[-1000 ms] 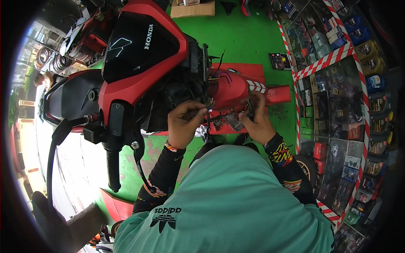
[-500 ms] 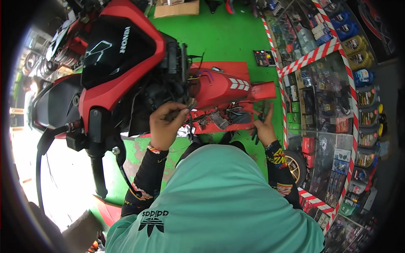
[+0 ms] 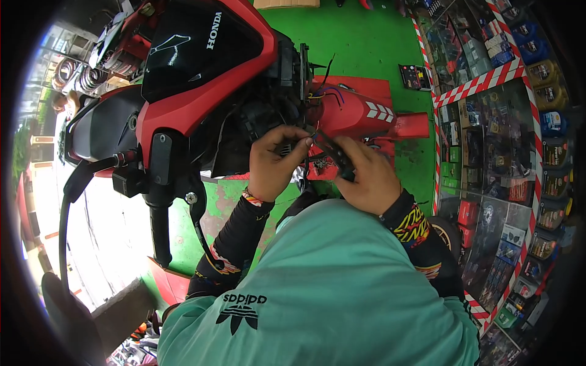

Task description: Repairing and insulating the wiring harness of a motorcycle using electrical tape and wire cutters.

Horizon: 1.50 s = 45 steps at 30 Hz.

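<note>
A red and black scooter (image 3: 204,61) stands to the left, its front stripped open with dark inner parts showing. Loose wires (image 3: 326,93), some yellow and purple, stick out above its red front fender (image 3: 351,113). My left hand (image 3: 278,163) is closed in a pinch beside those inner parts; what lies between its fingertips is too small to make out. My right hand (image 3: 369,180) grips dark-handled pliers (image 3: 340,160), their head meeting my left fingertips. Below the hands, small metal parts (image 3: 320,166) lie on a red panel, partly hidden by my right hand.
Glass display cases (image 3: 488,128) edged with red-and-white tape line the right side, with bottles (image 3: 552,152) beyond. A small dark package (image 3: 415,77) lies on the green floor (image 3: 360,46). The scooter's handlebar grip (image 3: 160,235) and brake lever (image 3: 200,222) jut out near my left forearm.
My right hand has come left with the pliers, from beside the red panel to my left fingertips. The left hand keeps its pinch. The whole view has shifted, placing the scooter further right.
</note>
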{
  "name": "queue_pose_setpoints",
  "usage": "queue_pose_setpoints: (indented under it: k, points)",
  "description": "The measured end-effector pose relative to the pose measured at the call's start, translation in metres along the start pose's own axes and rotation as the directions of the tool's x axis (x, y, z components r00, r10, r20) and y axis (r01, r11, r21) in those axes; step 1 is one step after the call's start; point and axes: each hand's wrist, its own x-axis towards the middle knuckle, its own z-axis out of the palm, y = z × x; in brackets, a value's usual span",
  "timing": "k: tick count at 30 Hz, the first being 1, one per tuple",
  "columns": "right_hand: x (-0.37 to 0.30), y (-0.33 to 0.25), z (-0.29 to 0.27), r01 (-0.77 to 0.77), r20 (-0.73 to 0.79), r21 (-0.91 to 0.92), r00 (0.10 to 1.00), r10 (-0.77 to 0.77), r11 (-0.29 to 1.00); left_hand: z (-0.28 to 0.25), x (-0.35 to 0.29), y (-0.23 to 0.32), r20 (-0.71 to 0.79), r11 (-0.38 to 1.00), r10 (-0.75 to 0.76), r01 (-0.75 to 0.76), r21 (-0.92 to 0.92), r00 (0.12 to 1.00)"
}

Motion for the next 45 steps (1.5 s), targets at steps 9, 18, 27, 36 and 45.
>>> queue_pose_setpoints:
  k: [9, 18, 27, 36, 45]
  points:
    - [0.008, -0.004, 0.008, 0.014, -0.002, -0.158, 1.0, -0.014, 0.987, -0.002, -0.003, -0.005, 0.023, 0.999, 0.024, -0.023, -0.034, 0.999]
    - [0.01, -0.002, 0.008, 0.049, -0.027, -0.18, 0.998, -0.055, 0.982, -0.004, -0.002, -0.008, 0.035, 0.993, 0.056, -0.052, -0.107, 0.998]
    - [0.01, 0.005, 0.011, 0.066, -0.016, -0.12, 0.998, -0.068, 0.991, -0.004, -0.003, -0.006, 0.043, 0.992, 0.039, -0.034, -0.12, 0.998]
    - [0.009, 0.008, 0.011, 0.075, -0.003, -0.104, 0.997, -0.075, 0.992, -0.004, -0.003, -0.008, 0.042, 0.994, 0.065, -0.061, -0.093, 0.997]
    - [0.009, 0.007, 0.01, 0.059, 0.006, -0.101, 0.998, -0.059, 0.993, -0.003, -0.002, -0.007, 0.019, 0.992, 0.008, -0.005, -0.127, 1.0]
